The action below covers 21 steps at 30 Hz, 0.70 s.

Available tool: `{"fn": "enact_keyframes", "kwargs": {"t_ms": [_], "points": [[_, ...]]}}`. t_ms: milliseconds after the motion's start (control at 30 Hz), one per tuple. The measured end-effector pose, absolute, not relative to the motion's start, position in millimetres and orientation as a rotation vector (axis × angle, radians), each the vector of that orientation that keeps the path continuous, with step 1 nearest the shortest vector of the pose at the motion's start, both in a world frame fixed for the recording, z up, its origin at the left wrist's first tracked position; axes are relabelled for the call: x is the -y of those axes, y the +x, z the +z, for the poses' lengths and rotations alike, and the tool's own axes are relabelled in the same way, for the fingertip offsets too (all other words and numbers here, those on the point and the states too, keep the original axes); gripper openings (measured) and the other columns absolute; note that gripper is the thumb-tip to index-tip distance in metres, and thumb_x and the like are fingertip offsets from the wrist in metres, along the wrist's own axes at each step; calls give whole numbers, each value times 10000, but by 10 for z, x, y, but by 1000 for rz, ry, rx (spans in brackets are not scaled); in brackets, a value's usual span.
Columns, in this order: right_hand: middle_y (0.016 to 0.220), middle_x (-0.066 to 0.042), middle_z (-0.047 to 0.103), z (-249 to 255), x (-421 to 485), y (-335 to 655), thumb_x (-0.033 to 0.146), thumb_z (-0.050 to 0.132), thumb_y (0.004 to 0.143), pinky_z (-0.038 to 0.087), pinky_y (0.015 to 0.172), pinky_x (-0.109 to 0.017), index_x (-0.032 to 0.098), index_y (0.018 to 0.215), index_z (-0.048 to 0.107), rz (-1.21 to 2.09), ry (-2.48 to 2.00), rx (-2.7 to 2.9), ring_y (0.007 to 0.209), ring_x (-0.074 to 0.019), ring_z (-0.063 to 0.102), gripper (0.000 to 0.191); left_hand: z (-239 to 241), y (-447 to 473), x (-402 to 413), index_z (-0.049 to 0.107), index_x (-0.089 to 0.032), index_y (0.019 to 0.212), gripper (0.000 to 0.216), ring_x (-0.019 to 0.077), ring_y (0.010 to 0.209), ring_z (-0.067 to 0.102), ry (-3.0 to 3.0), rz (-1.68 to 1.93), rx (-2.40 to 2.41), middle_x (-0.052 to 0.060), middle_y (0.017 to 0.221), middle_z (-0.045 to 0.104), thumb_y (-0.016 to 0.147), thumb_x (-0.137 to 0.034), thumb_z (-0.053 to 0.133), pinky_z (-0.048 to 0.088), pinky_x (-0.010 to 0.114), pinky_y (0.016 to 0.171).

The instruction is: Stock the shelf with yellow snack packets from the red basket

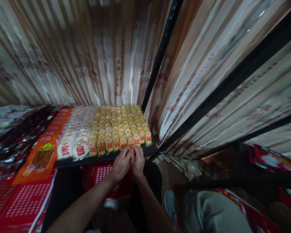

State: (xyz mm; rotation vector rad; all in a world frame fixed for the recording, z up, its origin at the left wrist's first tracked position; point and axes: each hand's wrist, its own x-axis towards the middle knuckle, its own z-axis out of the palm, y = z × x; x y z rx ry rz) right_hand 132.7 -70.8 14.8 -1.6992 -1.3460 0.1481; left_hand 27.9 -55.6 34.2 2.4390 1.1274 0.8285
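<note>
My left hand (121, 163) and my right hand (137, 160) meet at the front edge of a dark shelf board (97, 159). Both have their fingers bent and pinched together, tips touching. Right behind the fingertips stands a small yellow wrapped snack packet (130, 141) with a red label, its lower end covered by them. Whether they grip this packet or something smaller is hidden. It belongs to the front row of many yellow packets (118, 124) standing in tight rows. To their left are rows of clear packets with round white contents (80, 149) and red labels.
An orange snack bag (42, 155) and dark shiny packs (16, 139) lie at left. Red plastic baskets (26, 200) sit below. Printed plastic sheeting (106, 55) hangs behind, with a black metal post (160, 58). At lower right, a person's light trouser leg (208, 210) and shoe show.
</note>
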Motion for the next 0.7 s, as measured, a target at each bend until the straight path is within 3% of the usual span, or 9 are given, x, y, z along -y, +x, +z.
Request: {"fn": "enact_keyframes", "kwargs": {"t_ms": [167,333,500,700], "points": [[1032,-94,596,158,718,1324,207,359,862,462,880,-301,170,1062,612,186,-1643,1361,984,-162,565,325,263,324,535,438,-117,1268,473,199,1201,455,2430,813,-1100,142,1281,477,812,-38,343,415,366,1015],[987,-97,568,174,740,1352,233,357,879,463,860,-309,158,1006,618,101,-1634,1312,945,-163,552,300,188,365,550,417,-64,1279,474,221,1193,457,2417,802,-1092,174,1261,481,810,-58,350,414,406,1018],[1022,-103,512,182,752,1435,275,396,872,441,856,-342,165,1094,599,-71,-1835,1151,965,-191,507,320,182,362,566,396,-88,1308,545,209,1194,451,2382,833,-1119,160,1256,471,773,-9,333,414,386,1016],[996,-101,533,170,626,1425,246,398,855,421,874,-364,162,1136,590,-16,-1802,1280,981,-203,477,350,214,400,544,423,-88,1286,503,200,1131,490,2319,844,-1138,159,1206,484,793,-33,345,425,388,1001]]}}
